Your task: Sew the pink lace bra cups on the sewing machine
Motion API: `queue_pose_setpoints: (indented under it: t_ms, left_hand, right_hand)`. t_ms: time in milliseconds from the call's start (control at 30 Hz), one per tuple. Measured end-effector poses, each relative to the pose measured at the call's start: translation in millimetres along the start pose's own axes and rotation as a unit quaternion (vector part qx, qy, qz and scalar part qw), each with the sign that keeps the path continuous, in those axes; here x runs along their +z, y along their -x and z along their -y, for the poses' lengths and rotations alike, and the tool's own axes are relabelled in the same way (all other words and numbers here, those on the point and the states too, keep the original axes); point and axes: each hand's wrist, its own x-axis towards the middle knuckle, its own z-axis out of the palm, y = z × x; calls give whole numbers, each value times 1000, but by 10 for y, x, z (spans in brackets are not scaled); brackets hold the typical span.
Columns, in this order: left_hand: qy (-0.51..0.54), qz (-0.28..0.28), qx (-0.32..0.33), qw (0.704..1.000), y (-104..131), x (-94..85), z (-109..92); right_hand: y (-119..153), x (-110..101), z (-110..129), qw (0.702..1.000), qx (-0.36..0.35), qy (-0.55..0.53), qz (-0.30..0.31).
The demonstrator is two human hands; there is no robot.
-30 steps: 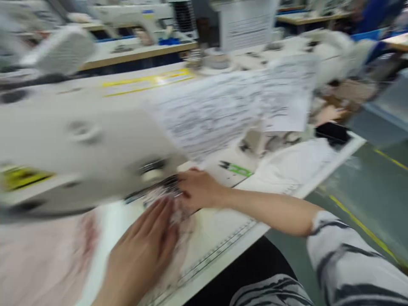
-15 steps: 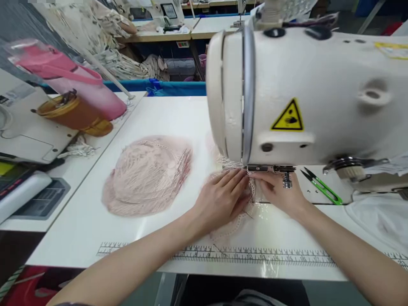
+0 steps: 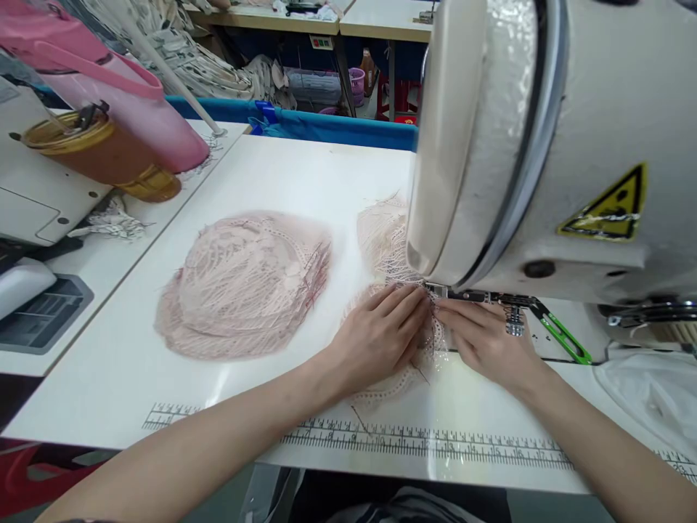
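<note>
Some pink lace (image 3: 389, 388) lies under the flattened left hand (image 3: 378, 334); partly curled right hand (image 3: 487, 341) meets its edge; grips indeterminable

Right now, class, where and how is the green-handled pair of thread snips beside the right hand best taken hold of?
I'd pinch the green handle near its closed end, coming from the front. It lies slantwise, that end toward the person, the other pointing back left, toward the sewing machine head. The right hand lies to its left, so the front looks freer.
</note>
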Motion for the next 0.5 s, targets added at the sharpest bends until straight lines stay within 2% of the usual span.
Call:
queue_pose_setpoints:
  t_ms: [233,367,500]
  left_hand:
    - [8,30,-17,999,6,3,21]
    - [18,21,-29,999,-13,6,64]
    - [35,12,-25,999,-37,11,98]
  right_hand:
    - [55,73,-20,999,15,-40,24]
    - [62,97,-19,996,25,-58,56]
    - [32,84,-14,997,20,-50,47]
